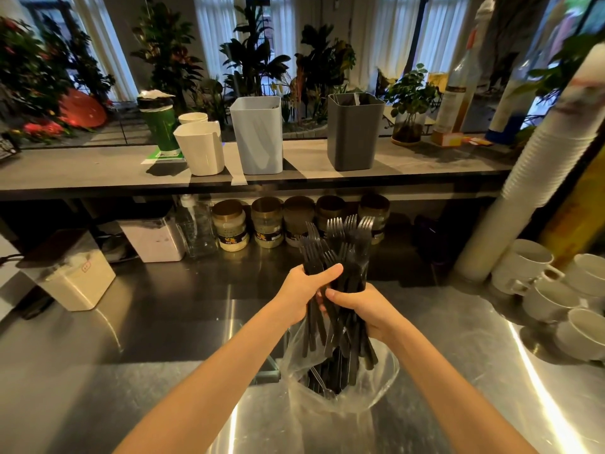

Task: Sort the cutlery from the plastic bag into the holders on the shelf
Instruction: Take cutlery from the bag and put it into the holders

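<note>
Forks (340, 244) bunched above plastic bag (376, 385), none sorted yet.
Fingers of left hand (306, 291) and right hand (365, 309) curl round them; more cutlery (324, 383) in bag; far holders (257, 136) await.

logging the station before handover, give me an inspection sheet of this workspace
surface: steel counter, shiny, with glare streaks
job's things: bundle of black plastic forks held above the clear plastic bag, more cutlery inside; white holder, pale blue holder and dark grey holder on the shelf
clutter: jars under the shelf; white mugs and stack of paper cups at right
grippers: left hand and right hand both grip the forks
cables: one dark cable at far left
surroundings: potted plants, curtained windows
</note>
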Available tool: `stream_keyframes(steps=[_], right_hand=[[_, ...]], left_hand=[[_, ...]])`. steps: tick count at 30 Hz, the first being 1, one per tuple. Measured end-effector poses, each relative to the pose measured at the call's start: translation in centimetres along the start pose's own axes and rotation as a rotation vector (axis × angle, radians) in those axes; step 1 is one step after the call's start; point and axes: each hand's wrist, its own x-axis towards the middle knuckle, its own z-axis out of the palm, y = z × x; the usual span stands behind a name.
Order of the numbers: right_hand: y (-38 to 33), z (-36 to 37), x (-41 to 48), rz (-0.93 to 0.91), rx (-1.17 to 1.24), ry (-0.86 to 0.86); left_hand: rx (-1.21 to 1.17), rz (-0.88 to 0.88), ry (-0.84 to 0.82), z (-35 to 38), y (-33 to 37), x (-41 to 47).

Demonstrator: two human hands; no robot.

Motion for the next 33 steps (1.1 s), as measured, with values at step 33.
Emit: stream_keyframes(steps=[33], right_hand=[[0.1, -0.2, -0.2, 0.014, 0.085, 0.009]], left_hand=[[-0.093, 0.031, 0.076, 0.1, -0.5, 0.9]])
